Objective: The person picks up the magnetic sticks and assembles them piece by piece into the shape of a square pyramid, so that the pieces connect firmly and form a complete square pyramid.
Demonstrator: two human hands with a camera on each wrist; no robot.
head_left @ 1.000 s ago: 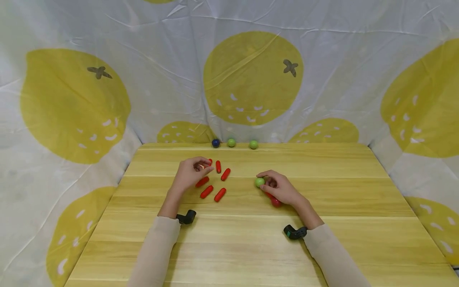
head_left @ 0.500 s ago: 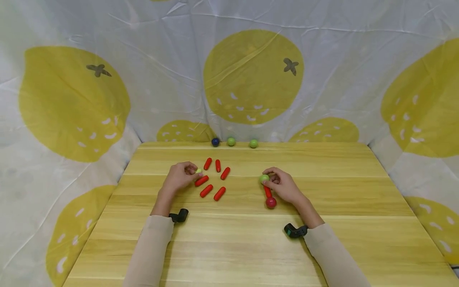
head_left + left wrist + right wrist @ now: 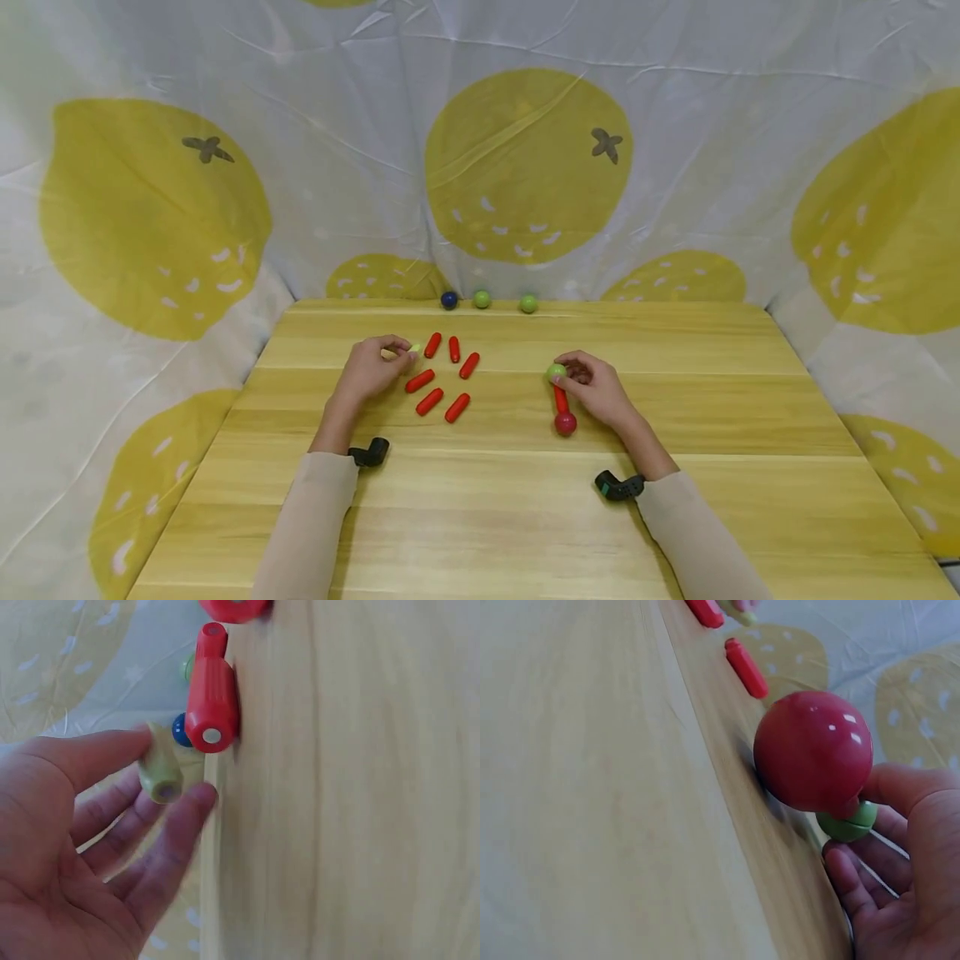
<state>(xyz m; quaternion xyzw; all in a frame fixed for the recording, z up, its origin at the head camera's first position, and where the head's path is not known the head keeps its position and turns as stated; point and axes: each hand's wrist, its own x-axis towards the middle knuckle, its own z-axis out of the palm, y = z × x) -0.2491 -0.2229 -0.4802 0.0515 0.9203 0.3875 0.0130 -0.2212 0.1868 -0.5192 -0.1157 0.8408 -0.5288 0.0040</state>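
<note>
My left hand [image 3: 377,367] pinches a short yellow-green magnetic rod [image 3: 161,769] between thumb and fingers, left of the red rods. A pale magnet disc shows on the rod's end in the left wrist view. My right hand [image 3: 596,387] holds a green ball [image 3: 556,372] between thumb and fingers. From that ball a red rod [image 3: 562,400] runs toward me and ends in a larger-looking dark red ball [image 3: 814,752]. In the right wrist view the red ball hides most of its rod and part of the green ball.
Several loose red rods [image 3: 430,402] lie scattered on the wooden table [image 3: 480,517], just right of my left hand. Along the back edge sit a blue ball [image 3: 449,300], a green ball [image 3: 482,299] and another green ball [image 3: 528,304]. A lemon-print cloth [image 3: 675,167] hangs behind.
My left hand has drawn back left from the red rods, with the yellow-green rod now showing in its fingers. My right hand has turned the ball-and-rod piece so it points more straight toward me.
</note>
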